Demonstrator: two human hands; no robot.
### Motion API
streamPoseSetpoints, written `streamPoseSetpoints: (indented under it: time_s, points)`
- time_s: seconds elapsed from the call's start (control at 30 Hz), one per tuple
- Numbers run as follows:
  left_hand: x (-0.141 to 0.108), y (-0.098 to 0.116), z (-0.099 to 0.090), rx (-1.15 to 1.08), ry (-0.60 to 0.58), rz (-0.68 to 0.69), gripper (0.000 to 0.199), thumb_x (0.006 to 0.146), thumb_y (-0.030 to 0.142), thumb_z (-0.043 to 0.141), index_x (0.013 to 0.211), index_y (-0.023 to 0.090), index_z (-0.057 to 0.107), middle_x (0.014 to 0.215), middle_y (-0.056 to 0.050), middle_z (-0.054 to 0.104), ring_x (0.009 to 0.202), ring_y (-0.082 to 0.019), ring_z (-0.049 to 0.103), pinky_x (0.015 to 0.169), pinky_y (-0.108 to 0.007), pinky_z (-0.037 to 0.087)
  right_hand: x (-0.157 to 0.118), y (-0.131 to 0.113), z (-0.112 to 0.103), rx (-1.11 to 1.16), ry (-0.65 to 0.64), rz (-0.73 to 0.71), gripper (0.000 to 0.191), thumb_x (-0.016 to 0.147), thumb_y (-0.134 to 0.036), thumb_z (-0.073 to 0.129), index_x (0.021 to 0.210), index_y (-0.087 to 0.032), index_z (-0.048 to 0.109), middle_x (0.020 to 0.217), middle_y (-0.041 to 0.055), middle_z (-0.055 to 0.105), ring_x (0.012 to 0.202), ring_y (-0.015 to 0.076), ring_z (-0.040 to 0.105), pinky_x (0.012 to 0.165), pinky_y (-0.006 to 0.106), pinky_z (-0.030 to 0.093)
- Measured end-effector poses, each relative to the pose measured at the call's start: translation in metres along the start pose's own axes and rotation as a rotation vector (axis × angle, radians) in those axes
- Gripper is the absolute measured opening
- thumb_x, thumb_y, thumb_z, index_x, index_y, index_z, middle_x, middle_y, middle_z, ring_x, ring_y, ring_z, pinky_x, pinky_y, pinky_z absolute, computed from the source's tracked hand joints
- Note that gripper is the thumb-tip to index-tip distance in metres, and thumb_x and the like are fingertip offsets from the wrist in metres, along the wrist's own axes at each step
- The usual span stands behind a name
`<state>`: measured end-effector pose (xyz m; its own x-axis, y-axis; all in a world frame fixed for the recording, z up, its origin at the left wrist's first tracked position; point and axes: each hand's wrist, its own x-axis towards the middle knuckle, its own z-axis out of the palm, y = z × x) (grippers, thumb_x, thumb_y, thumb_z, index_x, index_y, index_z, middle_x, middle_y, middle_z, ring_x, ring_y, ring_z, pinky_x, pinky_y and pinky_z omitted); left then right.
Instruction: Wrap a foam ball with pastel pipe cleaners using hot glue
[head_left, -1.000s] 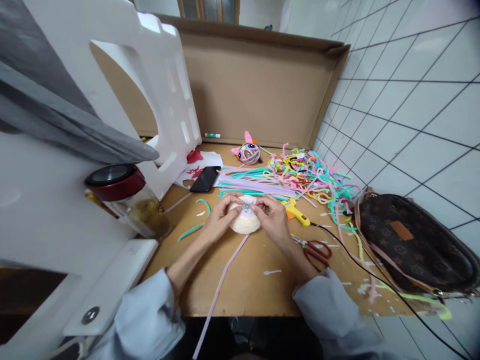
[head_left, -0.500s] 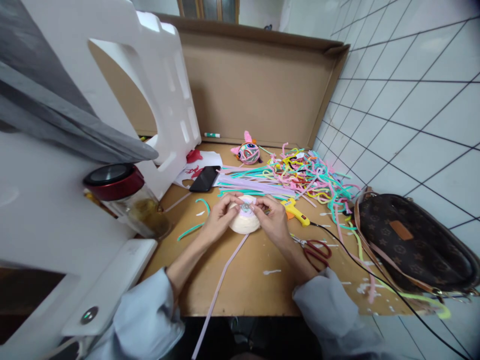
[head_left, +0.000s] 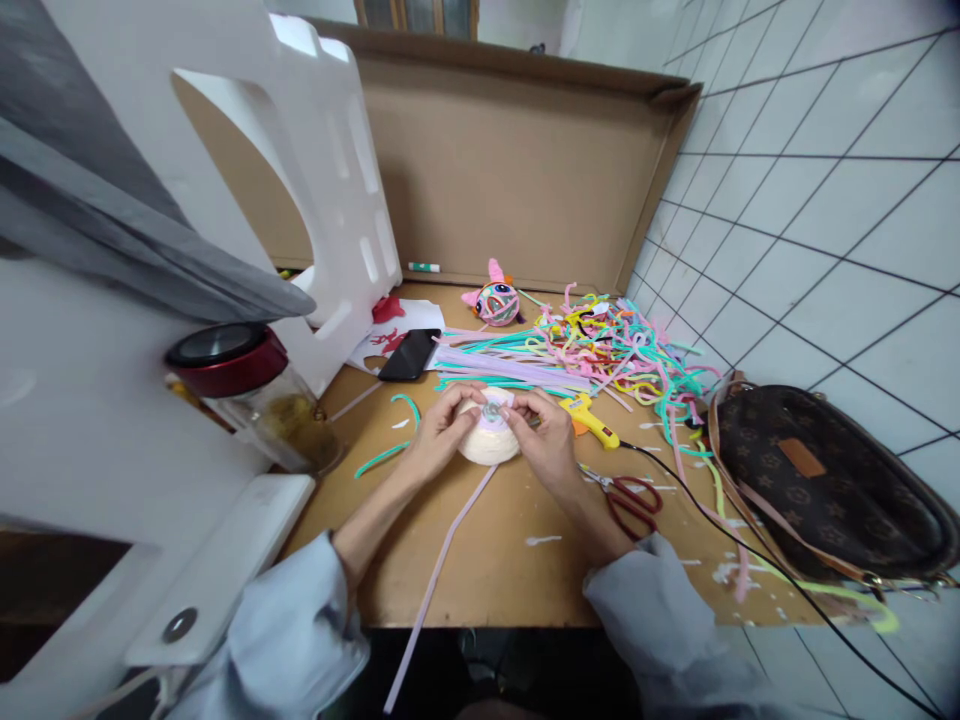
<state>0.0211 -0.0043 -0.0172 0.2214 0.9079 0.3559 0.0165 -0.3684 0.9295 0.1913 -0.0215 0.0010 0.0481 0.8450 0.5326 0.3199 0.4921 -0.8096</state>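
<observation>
At far left stands a white moulded foam block (head_left: 315,190) with rounded cut-outs. In front of it sits a clear glass jar (head_left: 259,395) with a dark red lid (its contents look yellowish). A flat black phone (head_left: 409,355) lies on the brown cardboard work surface (head_left: 495,560), beside white paper bearing red cut shapes.

The left hand (head_left: 439,435) cups the left flank of a cream-coloured ball (head_left: 487,445), fingers curled against it. The ball is smooth, rounded and rests on the surface at centre, between both hands. The right hand (head_left: 544,435) grips the opposite flank, fingertips pinched at a small lilac coil on the ball's top. A lilac pipe cleaner (head_left: 439,575), fuzzy and thin, runs from the ball down past the near edge.

Behind lies a loose heap of pipe cleaners (head_left: 600,350) in teal, pink, yellow and lilac, with a striped round figure (head_left: 496,303) beyond. To the right lie a yellow glue gun (head_left: 592,422) with black cord, red-handled scissors (head_left: 630,500), and a brown patterned bag (head_left: 825,480).
</observation>
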Motion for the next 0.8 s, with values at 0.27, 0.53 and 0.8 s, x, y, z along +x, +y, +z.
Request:
streamPoseSetpoints:
  time_s: [0.27, 0.53, 0.8]
  points:
    - [-0.001, -0.005, 0.001, -0.037, -0.017, 0.012, 0.020, 0.088, 0.038, 0.057, 0.096, 0.020, 0.055, 0.124, -0.007, 0.058, 0.103, -0.019, 0.058, 0.084, -0.028, 0.045, -0.001, 0.001, 0.000, -0.004, 0.010, 0.000, 0.010, 0.080, -0.025, 0.063, 0.072, -0.020, 0.065, 0.074, 0.0004, 0.061, 0.067, 0.0134, 0.053, 0.064, 0.025, 0.045]
    - [-0.002, -0.002, -0.002, 0.149, -0.010, 0.079, 0.022, 0.093, 0.040, 0.050, 0.096, 0.019, 0.057, 0.127, -0.010, 0.060, 0.113, -0.023, 0.058, 0.095, -0.035, 0.046, -0.004, 0.000, 0.001, -0.002, 0.029, -0.026, 0.009, 0.081, -0.023, 0.062, 0.072, -0.020, 0.065, 0.073, 0.0002, 0.060, 0.068, 0.0137, 0.054, 0.063, 0.025, 0.044]
    - [-0.006, 0.013, -0.004, 0.417, -0.052, 0.202, 0.022, 0.097, 0.034, 0.044, 0.103, 0.019, 0.059, 0.127, -0.013, 0.064, 0.117, -0.024, 0.060, 0.102, -0.041, 0.046, -0.006, 0.003, 0.001, -0.040, 0.050, -0.021, 0.011, 0.083, -0.025, 0.062, 0.073, -0.021, 0.063, 0.073, -0.0002, 0.059, 0.069, 0.0143, 0.054, 0.064, 0.026, 0.045]
